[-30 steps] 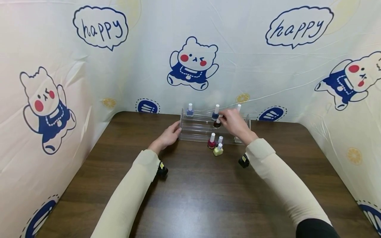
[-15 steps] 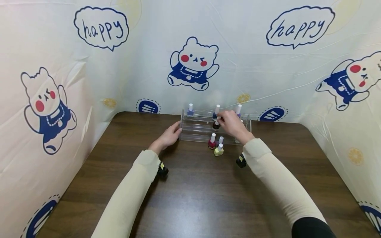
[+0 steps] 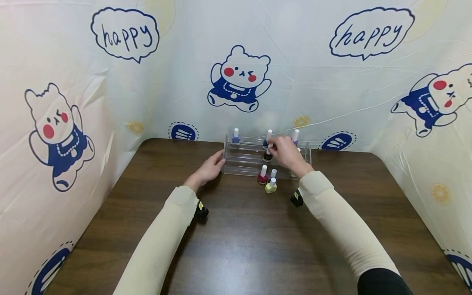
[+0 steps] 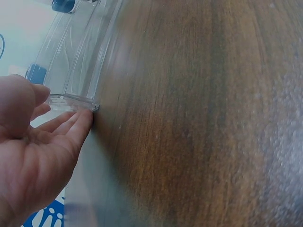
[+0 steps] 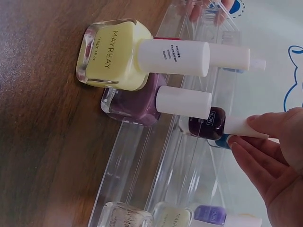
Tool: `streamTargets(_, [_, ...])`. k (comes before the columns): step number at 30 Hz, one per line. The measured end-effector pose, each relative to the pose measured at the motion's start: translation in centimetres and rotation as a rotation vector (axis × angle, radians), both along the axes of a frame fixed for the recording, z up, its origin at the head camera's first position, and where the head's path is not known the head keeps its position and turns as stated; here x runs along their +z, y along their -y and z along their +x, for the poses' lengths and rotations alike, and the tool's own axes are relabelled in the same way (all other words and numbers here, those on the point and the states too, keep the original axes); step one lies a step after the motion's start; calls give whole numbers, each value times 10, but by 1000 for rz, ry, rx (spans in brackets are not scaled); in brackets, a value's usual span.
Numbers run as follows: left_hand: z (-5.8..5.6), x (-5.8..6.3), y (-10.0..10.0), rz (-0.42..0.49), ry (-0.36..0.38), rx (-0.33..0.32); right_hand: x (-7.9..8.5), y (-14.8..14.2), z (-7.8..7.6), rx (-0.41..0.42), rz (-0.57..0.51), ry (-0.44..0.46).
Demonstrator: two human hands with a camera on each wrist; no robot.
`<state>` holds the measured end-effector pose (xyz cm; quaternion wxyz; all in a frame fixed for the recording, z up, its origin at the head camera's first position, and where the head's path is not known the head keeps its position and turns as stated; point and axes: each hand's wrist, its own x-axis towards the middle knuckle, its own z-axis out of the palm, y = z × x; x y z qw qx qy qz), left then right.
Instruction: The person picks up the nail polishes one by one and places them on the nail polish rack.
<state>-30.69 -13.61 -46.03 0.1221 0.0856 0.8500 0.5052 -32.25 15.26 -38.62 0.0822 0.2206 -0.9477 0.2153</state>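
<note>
Pinches the white cap (image 5: 238, 126) of a dark nail-polish bottle (image 5: 204, 123) between thumb and fingers of the right hand (image 5: 282, 165). Rests the left hand (image 3: 209, 168), fingers mostly straight, against the clear rack (image 3: 239, 169) at its nine o'clock end. In the head view, lies at the rack's middle tier, with a blue bottle (image 3: 265, 144) at twelve o'clock and red (image 3: 262, 178), purple (image 5: 135, 103) and yellow bottles (image 3: 271, 188) at six. Cannot tell whether fully seated. Should handle as light, stiff, probably glass: smooth, slippery, breakable. Best held upright by the cap, without twisting.
</note>
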Motion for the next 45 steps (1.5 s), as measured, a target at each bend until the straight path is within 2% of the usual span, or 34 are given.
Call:
streamTargets(18, [3,3,-1,24,-3,-4,0,-2,1,4,-42,29])
streamTargets(29, [0,-1,1,32,-5,-12,2,-3,4,-2,-41,49])
streamTargets(45, [1,-1,1,34,-12,-12,3,-2,4,53,-54,20])
